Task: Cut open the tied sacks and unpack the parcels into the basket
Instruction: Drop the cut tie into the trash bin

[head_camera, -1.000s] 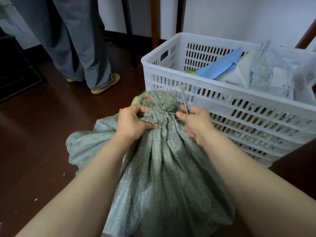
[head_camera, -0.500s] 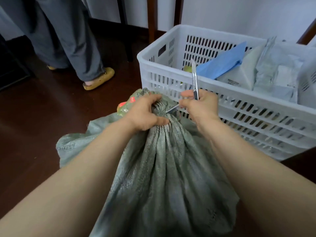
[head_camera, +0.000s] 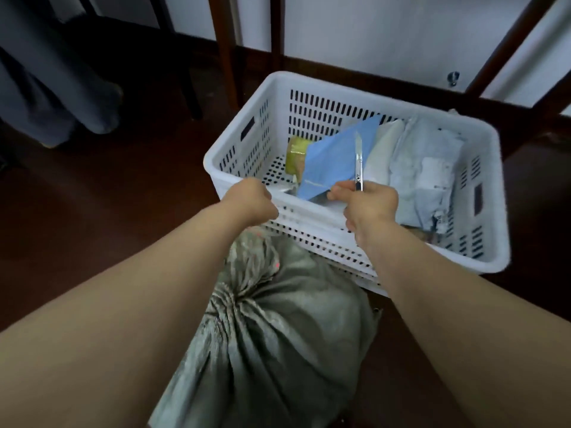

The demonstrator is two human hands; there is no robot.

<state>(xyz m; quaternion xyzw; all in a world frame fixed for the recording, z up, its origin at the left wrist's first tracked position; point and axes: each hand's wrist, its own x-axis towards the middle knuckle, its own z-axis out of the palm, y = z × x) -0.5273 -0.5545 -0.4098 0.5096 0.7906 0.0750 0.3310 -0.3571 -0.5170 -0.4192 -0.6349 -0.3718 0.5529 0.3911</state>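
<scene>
Far left of the white plastic basket [head_camera: 309, 208], well apart from it, stand a person's grey trouser legs [head_camera: 46, 72] on the dark wooden floor [head_camera: 108, 211].

The left hand [head_camera: 250, 200] is at the left end of the basket's near rim, its fingers curled under into a fist. Whether it pinches anything cannot be told, as the fingertips are hidden.

On the floor against the basket's near wall lies the grey-green woven sack [head_camera: 278, 335]. Its neck is bunched into tight folds and its loose top lies toward the basket. Whether a tie is round the neck cannot be told.

Inside the basket, at its left end, sits a yellow-green packet [head_camera: 296, 152]. Just beside it a blue parcel [head_camera: 333, 159] leans across the middle.

The right hand [head_camera: 369, 205] is over the middle of the near rim, apart from the left one. It grips a slim metal knife [head_camera: 358, 159], which points up and away over the blue parcel.

Right of the knife a white parcel [head_camera: 383, 146] leans against the blue one, and pale grey parcels [head_camera: 426, 168] fill the basket's right half.

Behind the basket brown wooden legs [head_camera: 225, 50] rise in front of a white wall [head_camera: 370, 32].
</scene>
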